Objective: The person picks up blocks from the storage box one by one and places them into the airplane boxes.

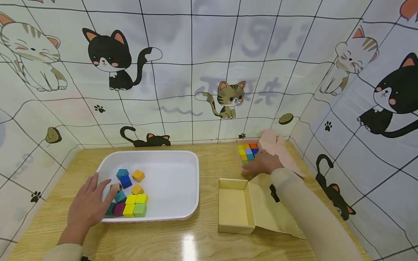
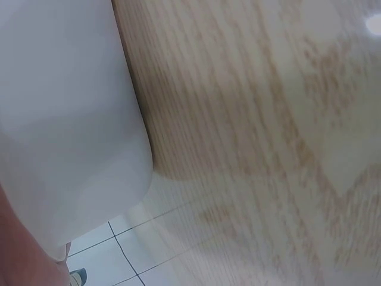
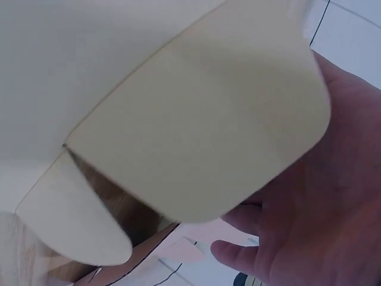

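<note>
My left hand (image 1: 87,204) reaches over the left rim of a white tray (image 1: 173,181), fingers spread and fairly straight. Beside its thumb lies a pale wooden block (image 1: 116,187). Loose coloured blocks lie around it, among them a blue block (image 1: 125,182) and an orange block (image 1: 138,175). Yellow blocks (image 1: 131,199) and a light green block (image 1: 140,210) sit together near the tray's front. At the back right, my right hand (image 1: 264,163) is over a pink box (image 1: 271,143) holding rows of coloured blocks (image 1: 247,150). Its fingertips are partly hidden, so a grip does not show.
An open yellow cardboard box (image 1: 233,203) stands before the pink one, its lid (image 1: 271,206) folded out right under my right forearm. In the right wrist view a pale flap (image 3: 202,113) covers part of the hand. Cat-print sheeting (image 1: 192,72) encloses the wooden table (image 1: 156,239).
</note>
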{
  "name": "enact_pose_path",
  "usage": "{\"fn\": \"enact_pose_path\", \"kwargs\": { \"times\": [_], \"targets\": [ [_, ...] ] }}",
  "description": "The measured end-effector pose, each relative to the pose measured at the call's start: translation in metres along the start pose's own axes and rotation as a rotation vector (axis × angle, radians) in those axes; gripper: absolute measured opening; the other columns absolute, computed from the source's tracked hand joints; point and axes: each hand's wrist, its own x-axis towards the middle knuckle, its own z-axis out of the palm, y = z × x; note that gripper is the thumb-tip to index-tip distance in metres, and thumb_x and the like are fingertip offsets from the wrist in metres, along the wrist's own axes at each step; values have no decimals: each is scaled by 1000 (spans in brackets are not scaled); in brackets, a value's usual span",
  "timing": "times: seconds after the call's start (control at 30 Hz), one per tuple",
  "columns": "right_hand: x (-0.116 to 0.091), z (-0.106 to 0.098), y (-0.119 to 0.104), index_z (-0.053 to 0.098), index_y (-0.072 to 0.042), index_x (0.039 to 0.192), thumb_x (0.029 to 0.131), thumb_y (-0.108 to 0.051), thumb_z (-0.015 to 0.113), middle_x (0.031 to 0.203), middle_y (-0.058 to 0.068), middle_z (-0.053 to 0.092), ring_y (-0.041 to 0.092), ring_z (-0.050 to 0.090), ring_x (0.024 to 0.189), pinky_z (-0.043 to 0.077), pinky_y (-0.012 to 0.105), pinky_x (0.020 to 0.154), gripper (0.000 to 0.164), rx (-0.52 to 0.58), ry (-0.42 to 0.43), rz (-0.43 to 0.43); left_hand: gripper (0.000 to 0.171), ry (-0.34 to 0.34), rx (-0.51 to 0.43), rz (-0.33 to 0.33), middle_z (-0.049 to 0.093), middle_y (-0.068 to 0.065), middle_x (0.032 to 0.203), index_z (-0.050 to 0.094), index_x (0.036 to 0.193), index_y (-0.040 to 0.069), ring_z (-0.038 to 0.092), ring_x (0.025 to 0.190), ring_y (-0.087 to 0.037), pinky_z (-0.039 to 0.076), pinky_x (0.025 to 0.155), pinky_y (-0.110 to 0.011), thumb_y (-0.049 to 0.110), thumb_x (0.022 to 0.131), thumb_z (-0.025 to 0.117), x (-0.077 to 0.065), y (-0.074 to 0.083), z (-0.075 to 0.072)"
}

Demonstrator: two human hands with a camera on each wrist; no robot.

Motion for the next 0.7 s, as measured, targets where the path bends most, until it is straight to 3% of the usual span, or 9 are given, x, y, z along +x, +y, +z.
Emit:
{"fn": "enact_pose_path", "kwargs": {
  "times": [0.2,0.3,0.43,0.57,0.7],
  "targets": [
    [2,0,20,29,8,147,79,-71,57,150,28,34,43,47,119,34,63,105,108,14,52,4,73,6,5,6,12,-34,157,44,140,-2,11,145,-51,15,115,-67,58,100,29,-1,1,0],
    [3,2,28,25,1,150,75,-73,61,139,22,45,40,50,106,44,55,92,112,15,99,2,73,9,6,7,12,-34,157,45,140,-2,11,145,-51,14,116,-67,58,100,30,-1,2,-1],
    [3,3,34,23,1,150,74,-72,63,129,19,50,37,50,98,47,48,83,113,24,134,-3,73,12,3,8,12,-34,157,45,139,-2,11,145,-51,14,116,-67,58,100,30,-1,2,-1],
    [3,2,37,27,5,147,77,-68,62,130,22,49,39,49,99,48,50,82,107,31,131,5,72,18,6,11,13,-34,157,45,139,-2,13,145,-50,16,116,-66,57,100,30,0,1,0],
    [2,2,40,15,-6,154,74,-67,66,138,21,44,42,45,107,50,56,87,113,56,118,22,72,21,4,7,13,-33,157,44,140,-1,13,145,-50,17,115,-67,57,100,30,0,0,1]
  ]
}}
